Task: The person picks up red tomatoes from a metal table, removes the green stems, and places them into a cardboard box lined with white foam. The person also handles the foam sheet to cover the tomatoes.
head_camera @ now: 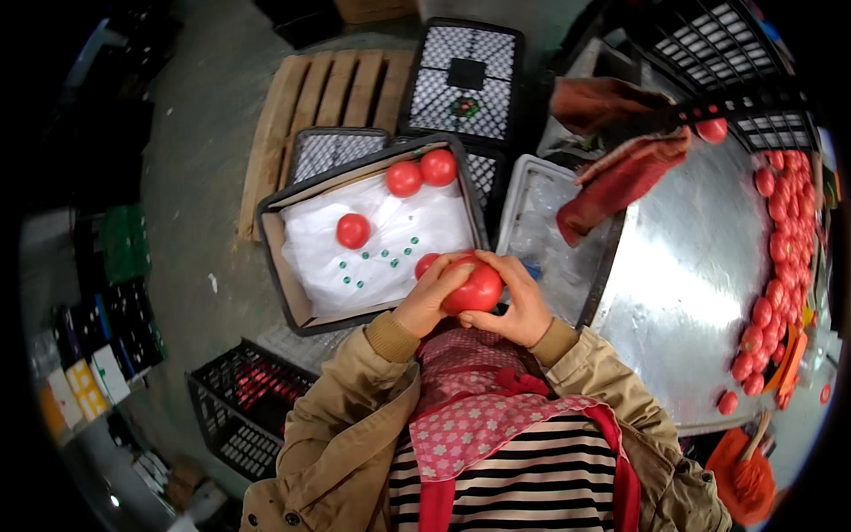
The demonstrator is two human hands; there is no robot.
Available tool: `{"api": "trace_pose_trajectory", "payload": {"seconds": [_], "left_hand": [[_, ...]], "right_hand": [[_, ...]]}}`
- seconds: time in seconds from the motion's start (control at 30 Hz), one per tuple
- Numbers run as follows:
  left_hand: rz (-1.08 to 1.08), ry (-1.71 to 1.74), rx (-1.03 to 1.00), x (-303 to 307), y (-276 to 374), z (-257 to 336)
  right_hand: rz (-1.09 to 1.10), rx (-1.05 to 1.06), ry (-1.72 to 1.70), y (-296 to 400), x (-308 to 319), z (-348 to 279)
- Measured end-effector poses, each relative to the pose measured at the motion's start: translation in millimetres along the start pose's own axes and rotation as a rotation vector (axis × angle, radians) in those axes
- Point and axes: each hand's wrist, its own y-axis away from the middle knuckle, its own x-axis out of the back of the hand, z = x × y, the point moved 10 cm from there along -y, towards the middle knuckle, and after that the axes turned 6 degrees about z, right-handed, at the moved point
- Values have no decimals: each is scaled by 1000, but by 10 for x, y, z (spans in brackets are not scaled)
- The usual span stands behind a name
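Observation:
Between my left hand (429, 296) and my right hand (522, 299) is a large red tomato (480, 291), gripped from both sides in front of my apron. Just behind my left fingers another tomato (427, 265) shows in part, at the near right corner of a black-rimmed crate (274, 282). White lining paper (312, 266) covers the crate's bottom. On it lie a single tomato (353, 231) left of the middle and two touching tomatoes (404, 179) in the far right corner. Several small green round stickers (385, 253) are scattered over the paper.
At right, a metal table (685, 266) carries a long row of tomatoes (784, 246). Red cloths (625, 179) hang over its edge beside a grey tub (522, 193) of clear plastic. A wooden pallet (286, 100), stacked crates (465, 40) and a black crate (233, 412) stand around.

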Motion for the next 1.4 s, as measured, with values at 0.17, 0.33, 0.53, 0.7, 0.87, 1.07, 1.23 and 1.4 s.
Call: {"api": "trace_pose_trajectory", "payload": {"seconds": [0.17, 0.33, 0.53, 0.7, 0.87, 1.07, 1.23, 1.4], "left_hand": [[128, -16, -119, 180, 291, 147], [490, 491, -391, 931, 1211, 432], [918, 688, -1188, 2199, 3532, 749], [997, 1056, -1418, 2666, 4368, 321], [1063, 414, -1010, 2624, 3061, 669], [1185, -821, -903, 2613, 850, 798], [1121, -1400, -553, 2611, -188, 859], [1075, -1548, -238, 2578, -393, 952]], "right_hand": [[-64, -125, -251, 56, -164, 83], [-76, -136, -158, 139, -248, 154], [-89, -178, -336, 186, -389, 330], [-117, -156, -280, 200, -456, 191], [-68, -122, -144, 217, -421, 308], [-96, -26, 158, 162, -377, 177], [-81, 68, 259, 193, -378, 285], [-66, 13, 276, 150, -310, 275]]}}
